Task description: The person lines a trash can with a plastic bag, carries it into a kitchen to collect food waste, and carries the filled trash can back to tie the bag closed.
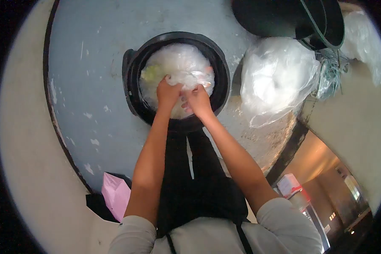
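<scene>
A round black bin (131,80) stands on the floor in front of my legs. Inside it is a clear plastic bag (178,55), bulging up near the rim, with yellowish and orange bits showing through. My left hand (169,95) is closed on the gathered plastic near the middle of the bag. Close beside it, my right hand (197,100) pinches the same plastic, its lower fingers curled. The exact hold of the fingertips is partly hidden by the hands and the crumpled film.
Right of the bin sits a large stuffed clear plastic bag (279,78). Behind it lies a dark container (269,17) with a raised rim or handle. Greenish strands (329,74) and more clear plastic (364,46) are at the far right. A pink bag-like object (115,194) is at lower left.
</scene>
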### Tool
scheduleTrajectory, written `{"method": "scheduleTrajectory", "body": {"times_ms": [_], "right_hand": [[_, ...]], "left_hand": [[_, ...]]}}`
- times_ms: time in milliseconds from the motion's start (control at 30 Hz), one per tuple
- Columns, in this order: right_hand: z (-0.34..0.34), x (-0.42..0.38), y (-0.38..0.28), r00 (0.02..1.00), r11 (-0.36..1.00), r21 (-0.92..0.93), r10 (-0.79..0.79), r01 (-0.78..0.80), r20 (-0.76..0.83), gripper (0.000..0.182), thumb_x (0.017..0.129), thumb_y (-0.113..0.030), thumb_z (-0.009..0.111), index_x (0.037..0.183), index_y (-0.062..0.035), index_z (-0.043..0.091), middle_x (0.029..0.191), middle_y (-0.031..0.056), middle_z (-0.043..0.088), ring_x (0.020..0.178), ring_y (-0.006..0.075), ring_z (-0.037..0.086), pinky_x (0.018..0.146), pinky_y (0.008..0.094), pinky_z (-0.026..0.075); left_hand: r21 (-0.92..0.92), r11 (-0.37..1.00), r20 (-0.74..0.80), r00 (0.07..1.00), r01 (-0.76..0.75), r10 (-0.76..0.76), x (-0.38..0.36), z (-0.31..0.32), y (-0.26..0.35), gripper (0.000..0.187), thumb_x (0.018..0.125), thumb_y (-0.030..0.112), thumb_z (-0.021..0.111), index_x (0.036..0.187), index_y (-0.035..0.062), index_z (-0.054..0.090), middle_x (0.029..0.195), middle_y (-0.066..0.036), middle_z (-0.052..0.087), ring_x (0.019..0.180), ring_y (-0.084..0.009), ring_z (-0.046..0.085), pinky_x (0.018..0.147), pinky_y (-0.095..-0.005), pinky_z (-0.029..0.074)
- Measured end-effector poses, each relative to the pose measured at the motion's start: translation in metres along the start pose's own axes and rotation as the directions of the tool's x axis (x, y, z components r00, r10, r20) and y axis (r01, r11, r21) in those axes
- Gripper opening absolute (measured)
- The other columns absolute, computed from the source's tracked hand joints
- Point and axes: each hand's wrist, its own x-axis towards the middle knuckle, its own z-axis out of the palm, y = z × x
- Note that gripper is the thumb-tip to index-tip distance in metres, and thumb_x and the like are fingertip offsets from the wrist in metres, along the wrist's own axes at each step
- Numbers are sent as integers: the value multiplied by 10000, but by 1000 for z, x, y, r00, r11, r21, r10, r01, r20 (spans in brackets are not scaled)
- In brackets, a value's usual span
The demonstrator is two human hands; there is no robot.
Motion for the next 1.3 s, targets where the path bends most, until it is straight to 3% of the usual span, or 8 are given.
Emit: {"method": "scheduleTrajectory", "body": {"times_ms": [67,300,500,600,733,1100,1200,1300], "right_hand": [[4,16,1,992,986,109,126,-128,22,280,873,-171,577,988,83,550,857,196,670,696,233,692,571,332,542],[-1,30,2,998,624,-781,-30,-27,-58,440,824,-312,583,1034,67,658,1032,312,652,977,433,649,831,473,507],[7,3,37,976,877,-475,-163,76,-147,314,865,-247,557,968,33,655,802,225,683,682,344,669,603,444,505],[11,-21,14,969,947,218,247,-237,-20,193,904,-220,524,876,-44,597,610,74,559,434,194,484,395,342,361],[21,-41,-1,932,793,507,355,-339,67,162,944,-226,460,855,-117,540,555,-28,397,387,109,322,351,272,227],[28,-75,-33,927,775,550,375,-313,-1,146,921,-139,394,819,-144,499,555,-55,323,420,88,261,401,258,214],[42,-80,-49,928,856,401,372,-326,-39,126,908,-124,407,812,-140,487,562,-53,343,417,82,281,376,251,210],[27,-68,-35,956,937,240,280,-254,-83,288,984,-257,457,729,-133,508,537,-32,407,396,89,359,347,267,220]], "left_hand": [[-2,1000,38,999,-2,2,-8,-4,12,574,668,265,734,1130,-50,600,967,-261,677,896,-375,673,796,-422,518],[322,944,-47,997,70,-58,-66,-21,70,584,721,329,724,1119,-65,557,1004,-297,645,969,-435,631,853,-457,485],[-502,813,-42,930,295,-364,-33,60,-23,377,775,235,713,985,-63,618,913,-208,655,749,-325,649,615,-420,520],[-624,604,96,817,495,-569,-19,64,-10,246,783,162,688,899,-47,627,784,-142,617,586,-250,583,471,-389,453],[-649,462,320,768,604,-555,-25,30,14,167,793,135,656,846,-20,629,668,-127,576,479,-236,520,390,-397,383],[-738,294,446,766,607,-462,-12,49,-18,252,683,110,700,805,-86,599,730,-197,592,573,-286,582,413,-446,414],[-571,602,84,769,558,-633,-16,41,12,264,677,120,698,807,-89,602,736,-207,605,626,-294,615,451,-442,448],[-551,566,253,769,613,-587,-34,13,42,285,747,208,693,783,-50,578,721,-173,603,629,-254,626,502,-446,469]]}}
